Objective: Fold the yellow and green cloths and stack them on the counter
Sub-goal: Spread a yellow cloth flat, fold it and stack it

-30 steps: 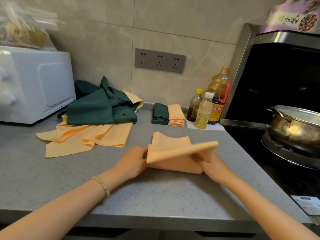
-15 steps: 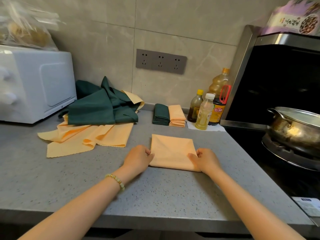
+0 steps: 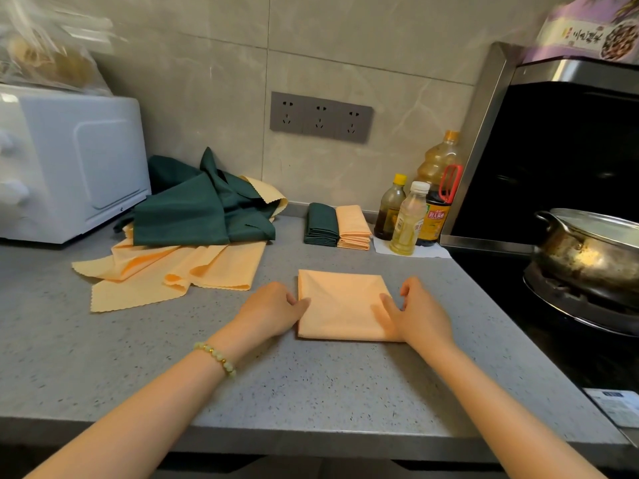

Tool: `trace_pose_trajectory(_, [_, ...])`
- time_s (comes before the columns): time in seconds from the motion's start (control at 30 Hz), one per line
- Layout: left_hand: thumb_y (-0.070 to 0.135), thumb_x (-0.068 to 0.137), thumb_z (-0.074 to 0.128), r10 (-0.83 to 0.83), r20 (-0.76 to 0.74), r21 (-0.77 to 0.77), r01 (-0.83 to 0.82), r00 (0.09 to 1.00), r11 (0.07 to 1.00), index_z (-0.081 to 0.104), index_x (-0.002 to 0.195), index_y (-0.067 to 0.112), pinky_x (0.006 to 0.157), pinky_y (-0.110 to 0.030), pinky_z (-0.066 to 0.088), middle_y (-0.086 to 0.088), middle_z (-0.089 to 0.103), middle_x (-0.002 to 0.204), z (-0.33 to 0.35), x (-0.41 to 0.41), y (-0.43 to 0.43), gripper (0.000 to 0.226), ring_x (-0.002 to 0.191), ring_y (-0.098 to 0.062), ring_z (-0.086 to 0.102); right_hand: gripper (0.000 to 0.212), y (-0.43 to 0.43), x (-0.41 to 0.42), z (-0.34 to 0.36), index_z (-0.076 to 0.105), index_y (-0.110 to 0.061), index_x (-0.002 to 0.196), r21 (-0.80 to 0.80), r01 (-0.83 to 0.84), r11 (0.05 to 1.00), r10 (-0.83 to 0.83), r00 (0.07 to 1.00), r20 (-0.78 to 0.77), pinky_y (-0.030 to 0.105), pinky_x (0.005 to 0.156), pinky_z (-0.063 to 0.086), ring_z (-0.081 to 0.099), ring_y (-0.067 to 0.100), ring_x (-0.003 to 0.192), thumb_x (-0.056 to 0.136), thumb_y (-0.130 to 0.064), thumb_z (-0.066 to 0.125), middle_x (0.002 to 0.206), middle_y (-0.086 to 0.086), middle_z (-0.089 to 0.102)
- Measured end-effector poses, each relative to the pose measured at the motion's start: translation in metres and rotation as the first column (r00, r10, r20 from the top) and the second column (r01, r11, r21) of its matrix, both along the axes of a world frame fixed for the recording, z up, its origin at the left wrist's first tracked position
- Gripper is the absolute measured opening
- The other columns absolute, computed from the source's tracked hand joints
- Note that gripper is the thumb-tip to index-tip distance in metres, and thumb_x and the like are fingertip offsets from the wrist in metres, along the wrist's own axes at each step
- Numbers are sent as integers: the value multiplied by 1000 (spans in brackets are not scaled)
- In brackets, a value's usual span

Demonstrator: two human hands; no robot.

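Your grey speckled counter (image 3: 311, 385) carries — front centre — one folded yellow cloth (image 3: 340, 305); left, loose yellow cloths (image 3: 221, 271) near a white oven (image 3: 69, 160); at the wall, a green stack (image 3: 321, 224) touching a yellow stack (image 3: 352, 226), bottles (image 3: 408, 219) just beside.

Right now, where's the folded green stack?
Head view, centre-rear: folded green stack sits at the back of the counter, immediately left of the folded yellow stack.
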State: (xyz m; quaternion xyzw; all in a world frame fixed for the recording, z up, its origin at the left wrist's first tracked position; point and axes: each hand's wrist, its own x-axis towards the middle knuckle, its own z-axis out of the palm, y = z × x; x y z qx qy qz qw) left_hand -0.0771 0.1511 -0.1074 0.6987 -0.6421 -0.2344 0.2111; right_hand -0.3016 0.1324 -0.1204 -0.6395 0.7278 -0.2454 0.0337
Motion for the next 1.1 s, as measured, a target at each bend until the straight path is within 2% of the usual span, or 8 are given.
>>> trace_pose_trajectory(0.1, [41,99,41,38,158,-222,-2,987,975,46,129,15,92,-35,46,-3,54,128,15,-8,-5,40,114,-21,52,29,-6,6,9,48,-19,122,-206,-129,970,122,991,-44,26,81,43,50,13,106,97,-32,46,121,-2,51])
trace_pose_trajectory(0.17, [34,102,33,-51,232,-255,112,971,961,33,143,14,106,-38,36,-7,39,146,17,-23,-19,46,132,-25,39,38,-19,19,14,44,-18,137,-150,-280,948,274,960,-63,32,105,34,40,16,130,99,-24,41,142,0,43])
trace_pose_trajectory(0.23, [28,104,26,-150,354,-157,217,923,964,23,150,13,115,-39,20,-7,23,157,11,-42,-35,48,143,-26,23,43,-32,36,14,34,-18,145,15,-372,928,371,922,-115,35,117,13,20,16,143,102,-24,33,154,0,28])
trace_pose_trajectory(0.3, [25,104,21,-193,429,-50,236,883,970,15,152,13,119,-41,7,-5,10,160,-2,-55,-49,50,147,-27,8,46,-42,48,7,27,-19,148,162,-390,906,417,889,-191,36,118,1,9,15,146,103,-28,26,157,0,18])
trace_pose_trajectory(0.4, [28,104,20,-181,459,-18,213,870,977,13,153,15,119,-45,2,-4,11,160,-26,-60,-66,51,147,-25,5,46,-52,52,-12,26,-19,148,261,-378,889,431,881,-195,37,117,4,12,16,145,103,-30,23,157,0,19])
trace_pose_trajectory(0.57, [34,103,16,-167,401,-37,198,901,979,9,153,21,119,-47,-1,2,7,161,-43,-57,-73,52,148,-22,0,48,-62,50,-31,18,-23,151,254,-370,893,418,893,-166,36,117,2,7,11,146,103,-30,19,159,-5,12])
trace_pose_trajectory(0.97, [38,103,11,-207,471,-32,252,857,967,-4,153,27,117,-50,-9,-1,-10,160,-48,-48,-8,53,147,-24,-11,51,10,53,-32,2,-22,152,284,-366,886,427,882,-197,36,119,-4,-5,12,146,103,-33,12,159,-4,-4])
trace_pose_trajectory(1.1, [41,103,12,-230,482,-27,277,845,961,-3,153,28,117,-47,-10,-2,-10,160,-48,-43,-1,54,147,-23,-10,51,16,51,-31,3,-21,152,296,-378,877,442,877,-188,34,118,-3,-5,10,146,103,-32,13,159,-4,-4])
